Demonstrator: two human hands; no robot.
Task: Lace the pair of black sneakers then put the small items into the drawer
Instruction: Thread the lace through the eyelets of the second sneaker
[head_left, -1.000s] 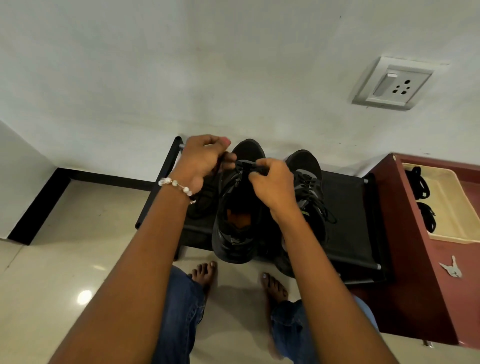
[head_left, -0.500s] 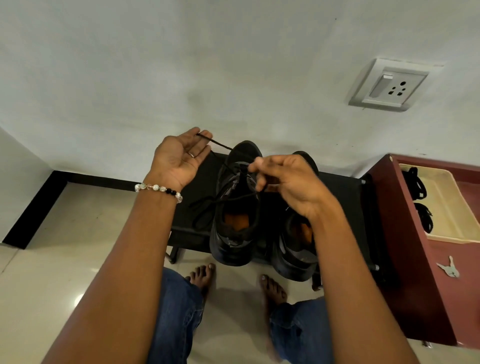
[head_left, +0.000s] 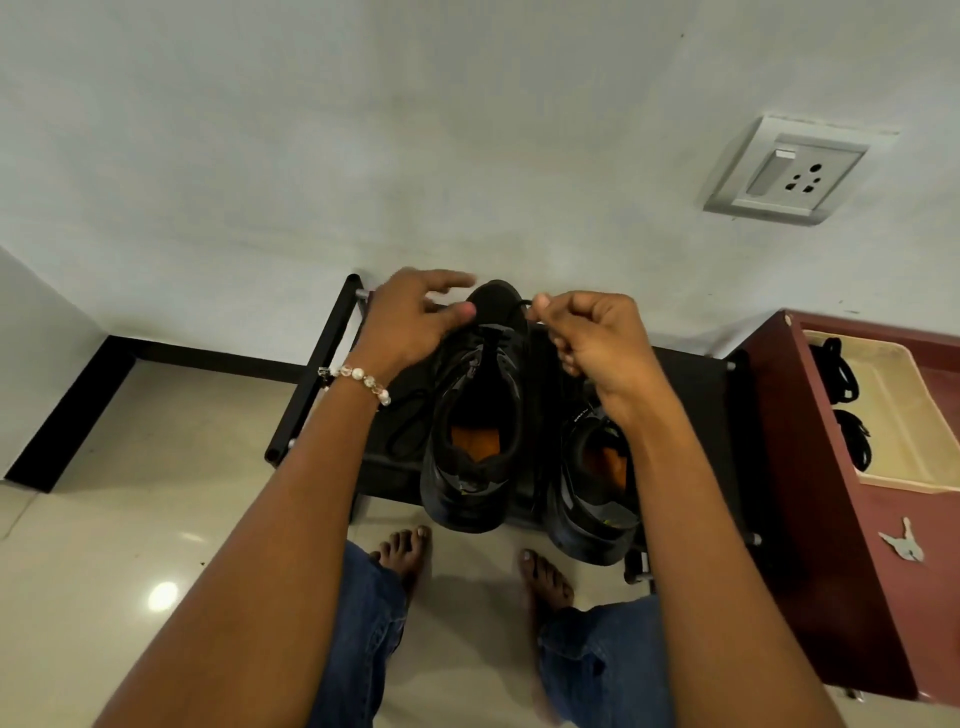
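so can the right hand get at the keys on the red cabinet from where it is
Probably yes, once it lets go. The keys lie bare on the cabinet top, on the right hand's own side with nothing over them, but that hand is pinching the lace now.

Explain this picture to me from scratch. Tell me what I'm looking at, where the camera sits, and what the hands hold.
There is no machine here. A camera worn on a person's head looks forward and down at their own arms. The left hand, with a beaded bracelet at the wrist, hovers with loose fingers over the toe of one black sneaker. The right hand has a pinching grip on a thin black lace. A second sneaker stands beside the first on a low black shoe rack. At the right, a maroon cabinet has an open drawer and keys on top.
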